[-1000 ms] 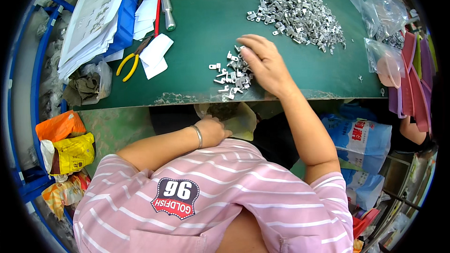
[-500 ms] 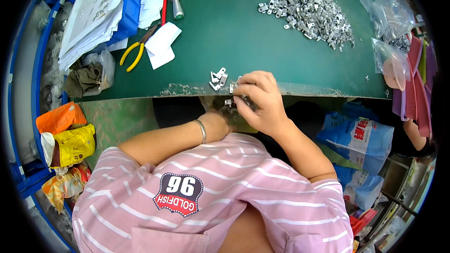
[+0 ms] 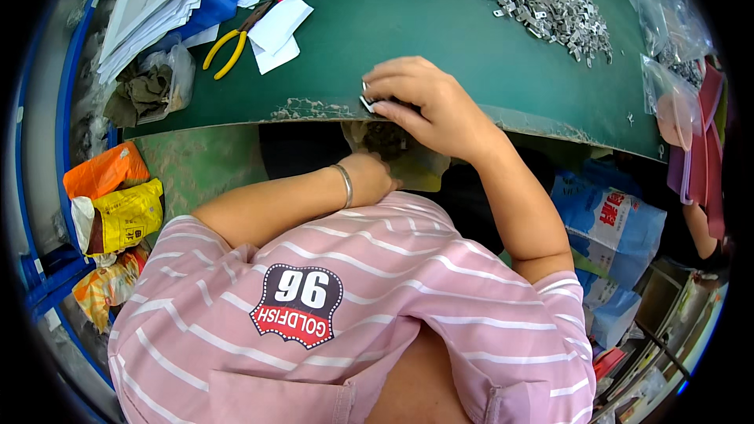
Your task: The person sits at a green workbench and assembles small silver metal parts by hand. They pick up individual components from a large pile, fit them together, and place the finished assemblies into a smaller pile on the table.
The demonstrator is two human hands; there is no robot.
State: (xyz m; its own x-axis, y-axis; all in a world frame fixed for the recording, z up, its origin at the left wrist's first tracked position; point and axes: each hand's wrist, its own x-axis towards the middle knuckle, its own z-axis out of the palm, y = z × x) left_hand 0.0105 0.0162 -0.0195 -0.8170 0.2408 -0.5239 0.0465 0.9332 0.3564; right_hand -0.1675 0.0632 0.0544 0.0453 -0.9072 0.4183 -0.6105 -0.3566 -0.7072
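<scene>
Over the table's near edge, my right hand (image 3: 428,102) is curled, its fingers and thumb closed around a few small silver metal clips (image 3: 367,103). Parts of the clips show at the fingertips; the palm hides any others. Below the edge, my left hand (image 3: 369,178) lies in front of my body beside a yellowish, partly see-through bag or container (image 3: 428,178). Dark, small pieces inside it (image 3: 385,140) are hard to make out. The left fingers are mostly hidden. A large heap of similar metal clips (image 3: 542,4) lies farther back on the green table (image 3: 353,23).
Yellow-handled pliers (image 3: 228,55), white paper slips (image 3: 279,31) and a clear tub with a cloth (image 3: 169,86) are at the left. Plastic bags (image 3: 667,27) lie at the right edge. Blue sacks (image 3: 609,224) stand below the table, right.
My right hand has moved up and left from above the bag onto the table, closing over the small group of clips there. The view has shifted slightly; my left hand stays low.
</scene>
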